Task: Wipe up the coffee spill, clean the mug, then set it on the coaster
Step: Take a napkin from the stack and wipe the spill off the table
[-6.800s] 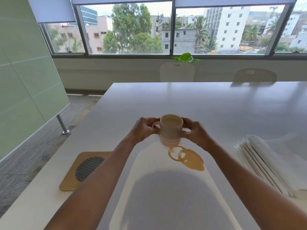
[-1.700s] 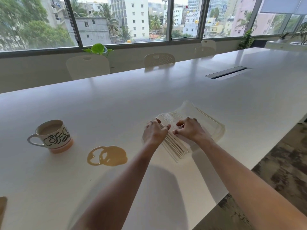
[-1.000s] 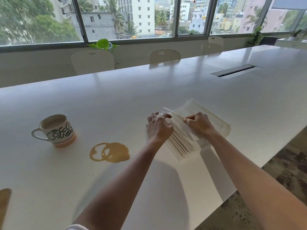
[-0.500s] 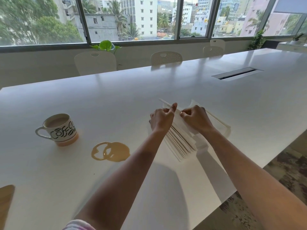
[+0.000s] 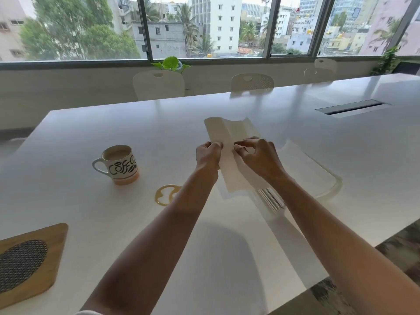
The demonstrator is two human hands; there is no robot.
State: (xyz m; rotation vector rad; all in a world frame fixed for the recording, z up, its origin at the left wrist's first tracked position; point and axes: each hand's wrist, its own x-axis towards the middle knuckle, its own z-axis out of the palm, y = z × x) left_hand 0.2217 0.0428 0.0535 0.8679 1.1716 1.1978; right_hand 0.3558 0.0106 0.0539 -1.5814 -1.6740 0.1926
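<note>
A white paper napkin (image 5: 229, 142) is lifted off the table and partly unfolded. My left hand (image 5: 208, 155) pinches its left edge and my right hand (image 5: 259, 156) pinches its right side. Below them lies the stack of napkins (image 5: 302, 169), partly hidden by my right arm. A mug (image 5: 120, 164) with coffee in it and black lettering stands to the left. The brown coffee spill (image 5: 164, 194) lies between the mug and my left forearm, which covers part of it. The wooden coaster (image 5: 29, 258) with a woven centre sits at the near left corner.
The long white table (image 5: 227, 258) runs off to the right, with a cable slot (image 5: 352, 107) at the far right. White chairs (image 5: 159, 84) stand along the far side under the windows. The table's near right edge drops to carpet.
Both hands have lifted one napkin off the stack and spread it open. The view has swung left, so the coaster shows more.
</note>
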